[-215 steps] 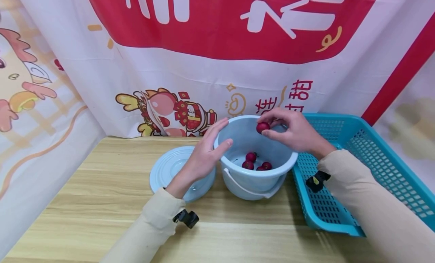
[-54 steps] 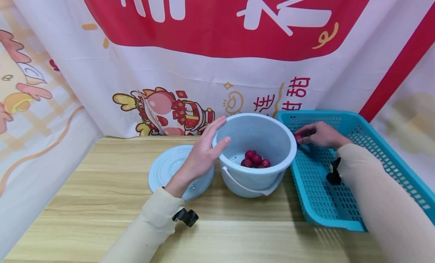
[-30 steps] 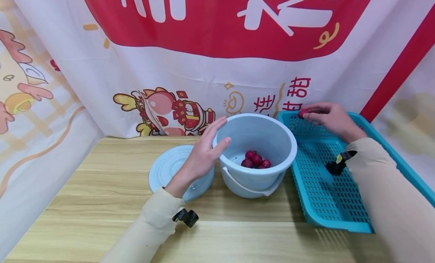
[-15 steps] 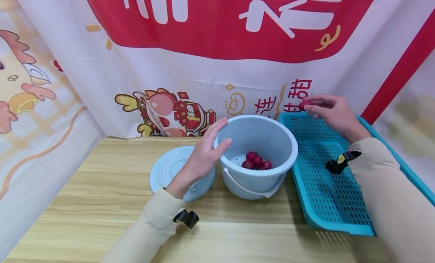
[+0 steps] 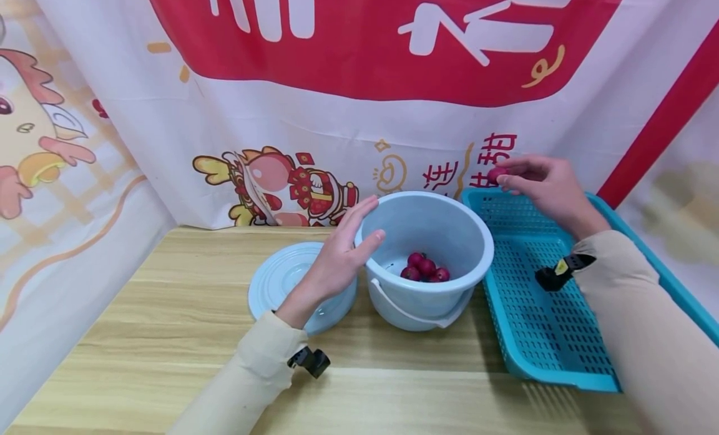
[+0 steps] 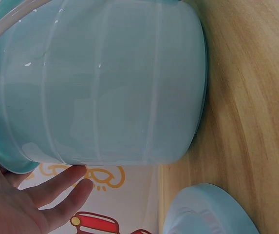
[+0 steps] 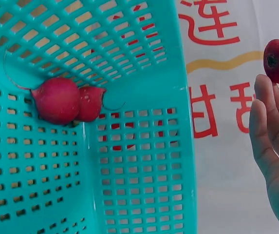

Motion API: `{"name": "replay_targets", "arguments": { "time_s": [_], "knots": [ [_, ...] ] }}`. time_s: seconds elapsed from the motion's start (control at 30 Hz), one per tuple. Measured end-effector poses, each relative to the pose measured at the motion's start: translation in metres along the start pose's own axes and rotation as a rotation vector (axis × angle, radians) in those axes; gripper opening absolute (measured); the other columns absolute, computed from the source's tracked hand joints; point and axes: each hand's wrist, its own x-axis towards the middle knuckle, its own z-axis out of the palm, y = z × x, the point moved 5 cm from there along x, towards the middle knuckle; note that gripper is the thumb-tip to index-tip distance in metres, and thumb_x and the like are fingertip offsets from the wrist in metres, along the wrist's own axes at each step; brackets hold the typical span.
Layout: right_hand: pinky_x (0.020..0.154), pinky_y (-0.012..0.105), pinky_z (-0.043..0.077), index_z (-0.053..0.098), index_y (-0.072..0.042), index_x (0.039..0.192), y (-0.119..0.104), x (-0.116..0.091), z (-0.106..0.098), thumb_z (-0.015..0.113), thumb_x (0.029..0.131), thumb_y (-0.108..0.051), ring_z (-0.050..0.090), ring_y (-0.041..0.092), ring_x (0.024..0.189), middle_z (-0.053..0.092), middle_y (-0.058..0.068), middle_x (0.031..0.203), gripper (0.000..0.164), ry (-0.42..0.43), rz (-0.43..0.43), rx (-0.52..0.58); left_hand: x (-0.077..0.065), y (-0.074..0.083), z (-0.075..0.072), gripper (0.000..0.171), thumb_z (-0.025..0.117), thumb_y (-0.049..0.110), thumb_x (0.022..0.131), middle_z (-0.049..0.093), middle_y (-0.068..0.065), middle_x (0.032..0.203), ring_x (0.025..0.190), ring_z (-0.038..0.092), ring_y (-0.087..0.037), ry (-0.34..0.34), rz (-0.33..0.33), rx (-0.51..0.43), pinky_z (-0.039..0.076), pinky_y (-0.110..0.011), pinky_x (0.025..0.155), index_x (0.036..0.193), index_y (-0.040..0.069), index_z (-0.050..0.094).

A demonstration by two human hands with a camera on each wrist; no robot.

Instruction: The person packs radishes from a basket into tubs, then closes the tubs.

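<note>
Radish (image 5: pixel 495 175) was up in the right hand (image 5: pixel 547 185), above the far edge of the teal basket (image 5: pixel 502 338), to the right of the bucket and clear of it. Right thumb and fingertips were clamped on it; the right wrist view cut off part of the pinch at the frame edge, with the other fingers loosely extended beside it.

Blue bucket (image 5: pixel 401 298) stood upright, mouth open, just left of the basket. A small cluster of radishes (image 5: pixel 427 268) sat on its floor; exact count unclear due to overlap. Handle (image 5: pixel 424 321) hung down on the near side.

Left hand (image 5: pixel 337 257) was at the bucket's left rim: fingers near straight, thumb spread apart from them, nothing gripped. Couldn't tell how firmly it pressed.

Two more radishes (image 7: pixel 56 101) lay side by side in a corner of the basket, thin roots attached, right up by the perforated wall.

Blue lid (image 5: pixel 275 276) lay on the wood-grain table (image 5: pixel 140 335) left of the bucket, partly under the left hand and wrist in view. Black wrist mounts (image 5: pixel 309 362) were on both beige sleeves (image 5: pixel 266 354). Printed red and white backdrop (image 5: pixel 337 120) hung behind the table.
</note>
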Motion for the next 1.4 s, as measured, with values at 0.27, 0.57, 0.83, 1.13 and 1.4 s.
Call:
{"name": "replay_targets", "arguments": {
  "time_s": [0.27,0.57,0.83,1.13,1.4],
  "knots": [
    [0.079,0.018,0.062,0.063,-0.021,0.146,-0.018,-0.006,0.008,0.078,0.093,-0.049,0.071,0.01,0.107,0.07,-0.007,0.132,0.061,-0.01,-0.051,-0.005,-0.001,0.002,0.0,0.066,0.051,0.045,0.108,0.026,0.012,0.175,0.165,0.023,-0.018,0.001,-0.001,0.005,0.027,-0.064,0.13,0.167,0.025,0.033],
    [0.081,0.015,0.061,0.069,-0.02,0.14,-0.048,-0.015,0.031,0.079,0.095,-0.041,0.071,0.004,0.102,0.073,0.002,0.13,0.05,-0.057,-0.134,-0.012,0.0,0.002,0.001,0.065,0.051,0.046,0.107,0.026,0.013,0.175,0.164,0.024,-0.018,0.0,-0.002,0.008,0.029,-0.063,0.129,0.167,0.027,0.033],
    [0.082,0.016,0.061,0.073,-0.017,0.134,-0.069,-0.022,0.059,0.081,0.095,-0.026,0.073,0.004,0.099,0.076,0.009,0.125,0.042,-0.129,-0.233,0.02,0.0,0.001,0.0,0.064,0.051,0.044,0.108,0.027,0.011,0.175,0.164,0.024,-0.019,0.007,0.002,0.008,0.028,-0.065,0.129,0.167,0.027,0.034],
    [0.083,0.02,0.061,0.074,-0.019,0.132,-0.083,-0.029,0.08,0.083,0.092,-0.017,0.072,0.018,0.102,0.076,0.004,0.119,0.041,-0.199,-0.352,-0.06,0.0,0.001,0.0,0.064,0.051,0.044,0.108,0.027,0.012,0.175,0.164,0.025,-0.019,0.008,-0.005,0.013,0.028,-0.064,0.129,0.167,0.027,0.034],
    [0.085,0.023,0.06,0.075,-0.019,0.131,-0.088,-0.034,0.093,0.084,0.091,-0.018,0.07,0.018,0.1,0.077,0.002,0.117,0.041,-0.264,-0.395,-0.106,0.0,0.001,0.0,0.065,0.051,0.045,0.108,0.026,0.012,0.175,0.164,0.024,-0.018,0.0,-0.01,0.006,0.026,-0.065,0.13,0.167,0.028,0.033]
  ]
}}
